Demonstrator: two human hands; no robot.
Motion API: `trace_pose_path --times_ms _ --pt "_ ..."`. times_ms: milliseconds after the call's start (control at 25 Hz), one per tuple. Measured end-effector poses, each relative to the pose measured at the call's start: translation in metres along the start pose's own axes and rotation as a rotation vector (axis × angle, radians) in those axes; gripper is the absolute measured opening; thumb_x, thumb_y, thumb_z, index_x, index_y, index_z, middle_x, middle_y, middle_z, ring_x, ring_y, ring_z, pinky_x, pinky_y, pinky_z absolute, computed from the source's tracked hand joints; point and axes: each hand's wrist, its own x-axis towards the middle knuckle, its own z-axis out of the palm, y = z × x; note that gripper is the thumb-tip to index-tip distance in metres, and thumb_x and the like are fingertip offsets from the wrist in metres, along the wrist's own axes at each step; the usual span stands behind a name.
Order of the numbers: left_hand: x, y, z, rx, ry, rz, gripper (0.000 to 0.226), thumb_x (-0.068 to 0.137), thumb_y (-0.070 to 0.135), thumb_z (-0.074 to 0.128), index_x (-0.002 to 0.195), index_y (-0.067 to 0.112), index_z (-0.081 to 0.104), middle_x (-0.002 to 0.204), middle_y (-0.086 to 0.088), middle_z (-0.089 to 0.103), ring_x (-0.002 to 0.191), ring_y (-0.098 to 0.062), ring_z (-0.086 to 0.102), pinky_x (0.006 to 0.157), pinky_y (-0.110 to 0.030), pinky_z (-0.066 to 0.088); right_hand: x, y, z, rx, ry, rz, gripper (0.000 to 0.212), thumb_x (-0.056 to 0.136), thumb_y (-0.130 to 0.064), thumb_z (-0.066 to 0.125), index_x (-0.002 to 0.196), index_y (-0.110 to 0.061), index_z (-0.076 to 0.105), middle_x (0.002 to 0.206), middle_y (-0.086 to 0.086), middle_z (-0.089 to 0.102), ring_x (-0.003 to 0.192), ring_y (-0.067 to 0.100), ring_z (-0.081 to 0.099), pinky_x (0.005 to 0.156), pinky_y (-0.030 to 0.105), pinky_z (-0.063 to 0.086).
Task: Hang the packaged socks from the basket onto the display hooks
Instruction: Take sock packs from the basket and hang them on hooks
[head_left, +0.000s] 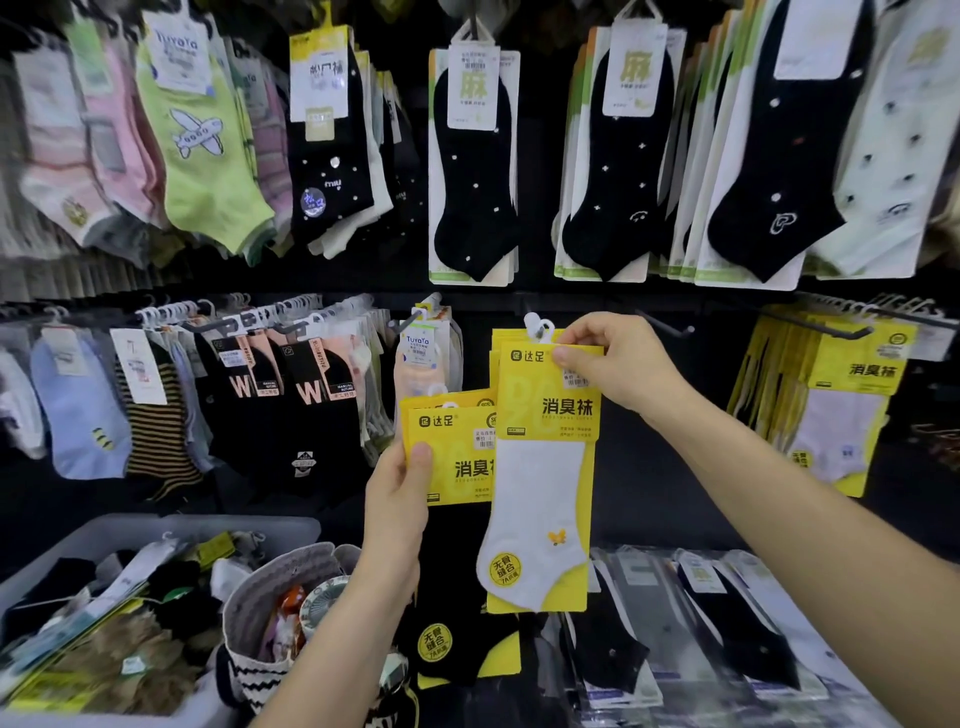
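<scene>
My right hand (615, 364) pinches the top of a yellow pack with a white sock (545, 493), raised in front of the lower row of the display; its white hanger tab (537, 327) sticks up by my fingers. My left hand (397, 499) grips a stack of yellow packs with black socks (457, 457) just to the left and lower. A bare black hook (670, 327) juts out to the right of my right hand. The grey bin (156, 525) with loose sock packs sits at lower left.
Sock packs fill the wall hooks in two rows; matching yellow packs (831, 405) hang at the right. A striped fabric basket (270, 597) stands beside the bin. Flat bagged black socks (701, 623) lie on the shelf at lower right.
</scene>
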Motion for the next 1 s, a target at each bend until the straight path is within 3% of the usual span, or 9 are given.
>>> trace_pose_path --times_ms 240,400,840,1000 --pt "0.000 -0.002 -0.003 0.021 0.028 -0.025 0.020 0.098 0.026 0.046 0.092 0.024 0.065 0.096 -0.004 0.073 0.092 -0.026 0.069 0.085 -0.051 0.053 -0.004 0.003 0.003 -0.171 0.017 -0.119 0.009 0.081 -0.028 0.070 0.079 -0.029 0.061 0.074 -0.014 0.060 0.069 -0.001 0.054 0.056 0.016 0.036" --pt "-0.001 -0.002 -0.004 0.015 0.021 -0.034 0.020 0.098 0.025 0.046 0.099 0.018 0.065 0.098 -0.007 0.073 0.094 -0.028 0.068 0.087 -0.052 0.052 -0.006 0.009 0.003 -0.259 -0.011 -0.168 0.009 0.082 -0.032 0.068 0.079 -0.030 0.060 0.077 -0.016 0.061 0.073 0.003 0.057 0.061 0.022 0.044" --pt "-0.003 0.004 -0.002 0.004 0.023 -0.024 0.019 0.098 0.025 0.046 0.096 0.018 0.064 0.098 -0.010 0.072 0.089 -0.025 0.069 0.079 -0.045 0.055 -0.008 0.007 0.000 -0.178 0.065 -0.234 0.005 0.081 -0.026 0.070 0.080 -0.022 0.066 0.073 -0.015 0.062 0.074 0.001 0.056 0.068 0.017 0.043" --pt "-0.005 0.006 -0.006 0.001 0.029 -0.036 0.019 0.098 0.025 0.046 0.098 0.019 0.063 0.100 -0.010 0.072 0.095 -0.030 0.067 0.086 -0.049 0.053 -0.010 0.004 0.000 -0.163 0.091 -0.251 0.005 0.080 -0.026 0.070 0.079 -0.023 0.067 0.070 -0.018 0.060 0.073 -0.002 0.056 0.065 0.011 0.040"
